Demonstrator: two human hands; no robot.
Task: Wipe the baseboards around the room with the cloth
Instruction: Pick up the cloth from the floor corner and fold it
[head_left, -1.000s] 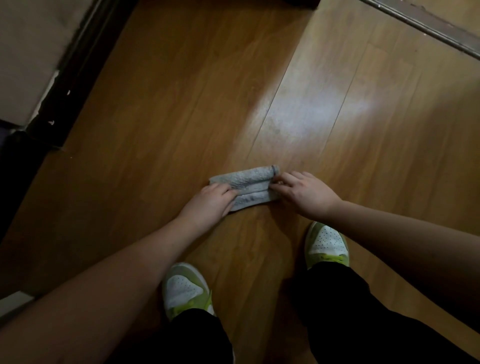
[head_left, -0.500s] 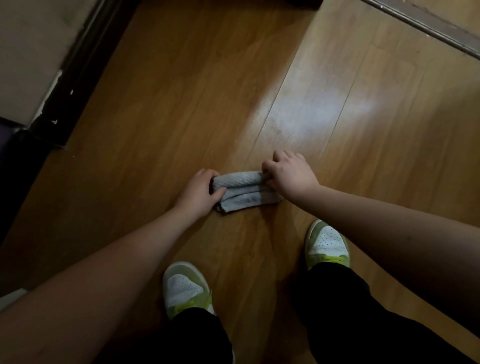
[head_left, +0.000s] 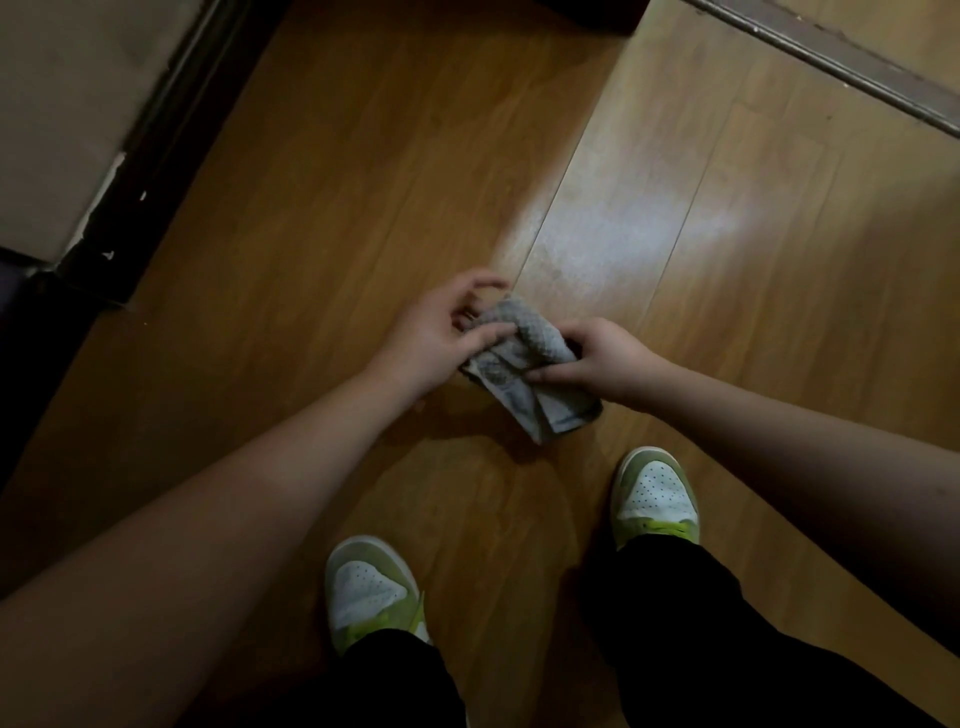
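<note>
Cloth (head_left: 524, 371), grey and waffle-textured, sits bunched between both hands above the wooden floor (head_left: 322, 218), just beyond the person's two green-and-white shoes (head_left: 371, 592). The left hand (head_left: 441, 332) pinches its far-left end with thumb and curled fingers; the right hand (head_left: 597, 358) grips the near-right part, fingers wrapped over the folds, with a loose tail hanging down toward the near side.

The step in hand looks like gathering and folding the cloth into a pad before any wiping starts. To do it well, the hanging tail should be tucked in so that one flat, clean face lies outward and nothing drags on the floor. A pad that fits one palm would probably serve best, leaving the other hand free for balance while crouching.

The dark baseboard (head_left: 156, 140) runs along the wall at the far left, well apart from the hands, its paint chipped in places; a firm, even stroke along its top edge and face seems wise, with gentler pressure near the chips. A grey threshold strip (head_left: 831, 57) crosses the far right.
</note>
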